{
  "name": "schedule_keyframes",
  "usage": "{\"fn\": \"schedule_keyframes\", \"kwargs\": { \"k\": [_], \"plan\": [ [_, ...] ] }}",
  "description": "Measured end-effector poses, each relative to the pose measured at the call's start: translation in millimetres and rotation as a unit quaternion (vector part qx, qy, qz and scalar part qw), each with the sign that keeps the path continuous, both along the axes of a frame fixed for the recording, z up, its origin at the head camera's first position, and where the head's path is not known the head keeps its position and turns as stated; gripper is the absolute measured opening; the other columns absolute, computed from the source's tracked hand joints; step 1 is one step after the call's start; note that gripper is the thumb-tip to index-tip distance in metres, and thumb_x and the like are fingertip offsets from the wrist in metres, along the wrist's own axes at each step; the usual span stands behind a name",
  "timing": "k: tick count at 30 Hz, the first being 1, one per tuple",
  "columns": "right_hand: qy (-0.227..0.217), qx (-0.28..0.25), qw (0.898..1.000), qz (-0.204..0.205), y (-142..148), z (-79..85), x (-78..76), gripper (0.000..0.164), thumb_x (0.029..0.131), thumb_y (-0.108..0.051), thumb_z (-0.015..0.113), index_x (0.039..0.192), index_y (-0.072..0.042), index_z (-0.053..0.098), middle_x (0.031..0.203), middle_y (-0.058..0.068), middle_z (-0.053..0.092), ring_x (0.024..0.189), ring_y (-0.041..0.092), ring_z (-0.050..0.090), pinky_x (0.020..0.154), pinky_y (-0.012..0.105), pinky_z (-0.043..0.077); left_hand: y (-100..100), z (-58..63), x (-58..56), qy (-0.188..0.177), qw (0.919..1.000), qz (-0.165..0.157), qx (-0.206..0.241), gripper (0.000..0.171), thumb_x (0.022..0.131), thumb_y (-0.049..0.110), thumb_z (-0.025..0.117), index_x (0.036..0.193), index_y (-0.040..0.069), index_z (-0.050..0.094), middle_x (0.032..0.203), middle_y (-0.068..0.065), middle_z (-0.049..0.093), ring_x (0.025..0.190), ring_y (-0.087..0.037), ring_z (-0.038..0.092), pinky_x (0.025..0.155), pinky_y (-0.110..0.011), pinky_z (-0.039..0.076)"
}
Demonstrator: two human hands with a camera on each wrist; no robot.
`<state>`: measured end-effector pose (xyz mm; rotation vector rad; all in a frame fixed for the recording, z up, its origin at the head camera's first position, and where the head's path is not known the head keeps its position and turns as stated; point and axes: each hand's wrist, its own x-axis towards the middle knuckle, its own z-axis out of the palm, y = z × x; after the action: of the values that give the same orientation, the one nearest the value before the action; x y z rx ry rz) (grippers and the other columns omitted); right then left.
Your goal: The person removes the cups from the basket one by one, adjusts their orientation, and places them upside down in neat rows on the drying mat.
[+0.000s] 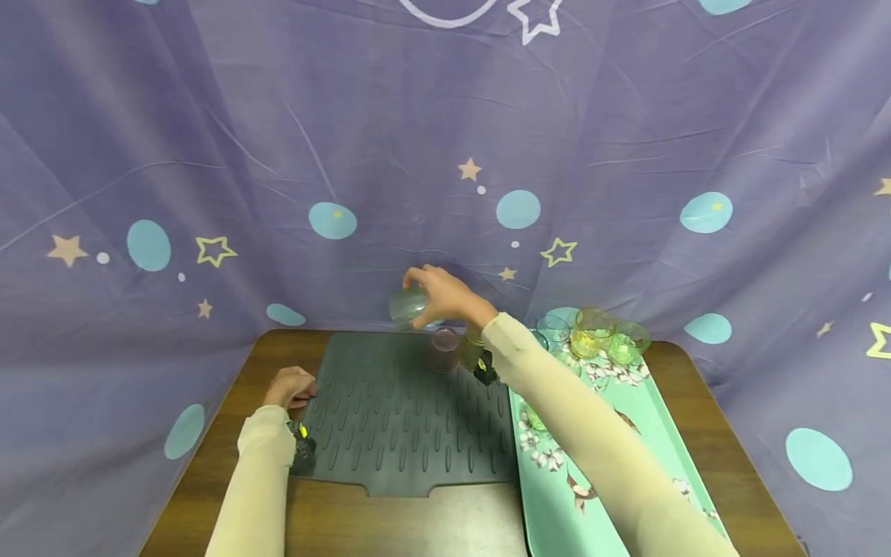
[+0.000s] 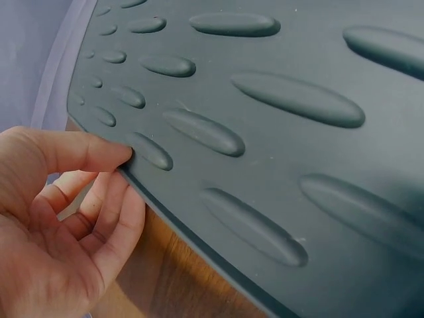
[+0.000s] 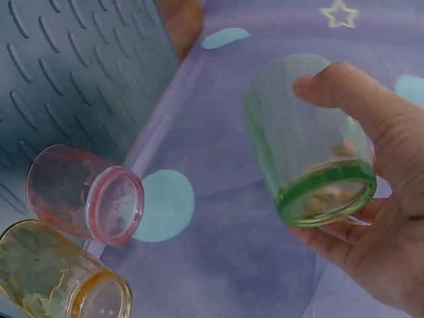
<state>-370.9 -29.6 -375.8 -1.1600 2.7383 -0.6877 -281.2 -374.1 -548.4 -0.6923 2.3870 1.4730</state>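
Green glass (image 3: 305,136), pale, see-through, darker green base (image 3: 326,179)

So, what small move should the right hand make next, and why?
Probably lower the green glass onto the mat beside the pink glass: the right hand holds it raised, and the mat shows bare space there.
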Motion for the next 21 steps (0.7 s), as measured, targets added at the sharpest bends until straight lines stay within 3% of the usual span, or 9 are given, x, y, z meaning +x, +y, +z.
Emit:
{"fn": "schedule_keyframes", "kwargs": {
  "k": [6,10,15,21],
  "plan": [
    [0.028,0.101,0.994,-0.012,-22.5,-7.8,2.9,0.063,0.076,-0.028,0.089,0.13,-0.02,0.058,0.127,0.006,0.056,0.112,0.025,0.053,0.083,0.041,0.054,1.2,1.5,0.6,-0.008,0.9999,0.0,-0.014,0.015,0.082,-0.005,0.057,0.093,0.003,0.061,0.071,0.003,0.06,0.074,-0.015,0.058,0.065,-0.028,0.056],
    [0.037,0.149,0.988,-0.011,-35.4,-15.3,4.4,0.065,0.077,-0.03,0.089,0.133,-0.019,0.058,0.131,0.007,0.055,0.116,0.027,0.052,0.089,0.04,0.054,3.1,6.5,1.7,-0.01,0.9997,-0.004,-0.023,0.015,0.079,-0.007,0.059,0.083,0.007,0.062,0.071,0.003,0.058,0.075,-0.015,0.057,0.065,-0.028,0.056],
    [0.038,0.198,0.979,-0.022,-49.2,-30.1,5.5,0.07,0.076,-0.034,0.09,0.137,-0.02,0.058,0.136,0.007,0.054,0.124,0.027,0.051,0.097,0.041,0.054,4.8,10.5,3.5,-0.007,0.9998,-0.006,-0.02,0.024,0.082,-0.005,0.054,0.069,0.014,0.057,0.065,0.003,0.058,0.072,-0.015,0.057,0.065,-0.029,0.056],
    [0.056,0.238,0.969,-0.034,-58.7,-50.8,7.8,0.077,0.076,-0.031,0.091,0.144,-0.022,0.056,0.143,0.009,0.051,0.131,0.029,0.047,0.096,0.039,0.055,6.5,10.9,4.6,-0.009,0.9998,-0.004,-0.018,0.023,0.083,-0.004,0.052,0.069,0.014,0.058,0.063,0.004,0.058,0.07,-0.014,0.057,0.064,-0.027,0.055]
  ]
}}
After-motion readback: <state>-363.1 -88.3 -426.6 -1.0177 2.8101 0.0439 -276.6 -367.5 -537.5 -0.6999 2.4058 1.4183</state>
